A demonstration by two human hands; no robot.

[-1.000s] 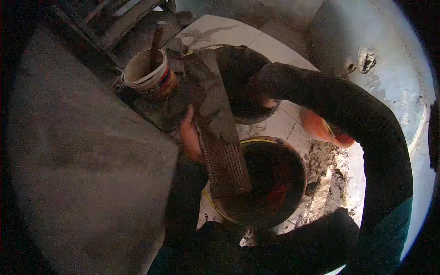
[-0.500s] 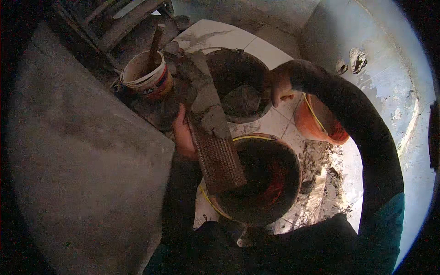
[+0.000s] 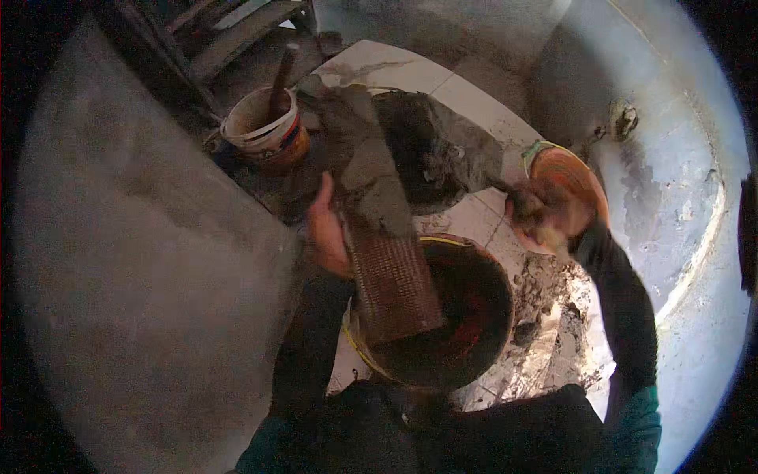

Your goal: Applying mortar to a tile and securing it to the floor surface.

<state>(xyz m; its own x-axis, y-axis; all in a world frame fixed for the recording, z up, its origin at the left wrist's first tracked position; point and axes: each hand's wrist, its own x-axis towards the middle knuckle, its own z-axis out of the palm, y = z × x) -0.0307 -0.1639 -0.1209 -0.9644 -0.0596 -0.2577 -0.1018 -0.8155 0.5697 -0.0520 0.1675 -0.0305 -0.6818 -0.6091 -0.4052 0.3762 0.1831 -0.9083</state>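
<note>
- Grey panel: fills the 9 o'clock side, its surface smudged.
- Wall: pale blue, patchy, curving round from 1 to 4 o'clock.
- Floor: light tiles, bare at 12 o'clock, with grey debris spread over it at 4 o'clock.
- Frame: dark beams at 11 o'clock.
- Large bucket: dark inside, a yellow line along part of its rim, at 5 o'clock.
- Board: slants through the middle from 12 towards 5 o'clock. Its lower end, bare and ridged, overhangs the large bucket; grey mortar coats the upper part.
- Bowl: dark, at 1 o'clock, just beyond the board's right edge.
- Orange bucket: between 2 and 3 o'clock, near the wall.
- White pail: between 10 and 11 o'clock, a stick leaning up out of it.
- Trowel: its grey blade lies over the bowl's 3 o'clock side.
- Right hand: blurred, in front of the orange bucket, apparently closed round the trowel's handle; finger placement cannot be told.
- Left hand: grips the board at its 9 o'clock edge, thumb up, fingers hidden.
</note>
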